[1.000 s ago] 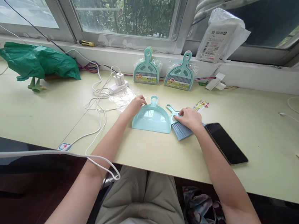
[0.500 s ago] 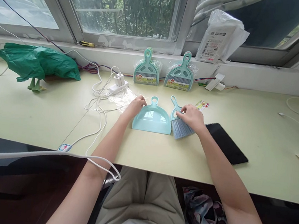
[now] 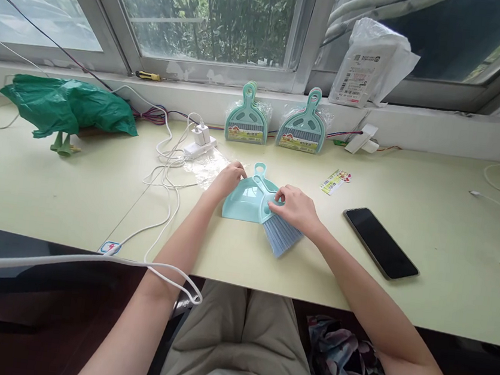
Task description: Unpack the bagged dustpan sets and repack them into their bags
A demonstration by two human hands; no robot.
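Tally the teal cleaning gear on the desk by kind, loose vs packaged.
Loose dustpan, left hand at its edge: 1
Loose brush, held by right hand: 1
Packaged dustpan sets leaning at the sill: 2 showing
Total: 4

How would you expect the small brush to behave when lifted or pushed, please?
The brush is probably light, being small thin plastic. Its bristles likely flex while the handle looks stiff. Lying flat partly on the dustpan, it seems unlikely to roll.
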